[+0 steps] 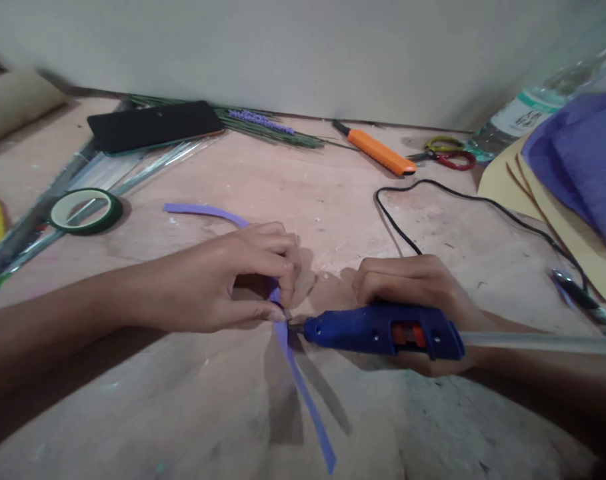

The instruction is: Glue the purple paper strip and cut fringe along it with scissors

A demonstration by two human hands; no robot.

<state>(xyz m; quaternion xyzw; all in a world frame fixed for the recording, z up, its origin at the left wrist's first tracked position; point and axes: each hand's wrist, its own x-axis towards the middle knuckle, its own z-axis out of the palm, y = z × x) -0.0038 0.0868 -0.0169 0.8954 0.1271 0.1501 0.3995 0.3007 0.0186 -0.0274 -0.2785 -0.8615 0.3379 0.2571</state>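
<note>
Purple, thin and paper-like, the strip (pixel 303 387) is pinched between the thumb and forefinger of the left hand (pixel 255 273), above the near middle of the tabletop (pixel 207 400). The right hand's (pixel 413 287) grip is closed round a blue glue gun (pixel 363 330), whose nozzle (pixel 297 328) points at the strip just below the left thumb; whether it touches cannot be told. The likeliest mishap is a burn, if the gun is hot, since the tip sits so near that thumb. Too hard a squeeze could flood so narrow a band, and a slack pinch might let it twist away from the tip. The black cord (pixel 503 207), looping across the tabletop behind the right hand, could also snag and jerk the gun.

The strip is narrow and flat-coloured, gently curved at both ends: one reaches past the left hand toward the green tape roll (pixel 113 212), the other runs free toward the viewer, its edges looking straight and cleanly cut. No glue can be made out on it.
</note>
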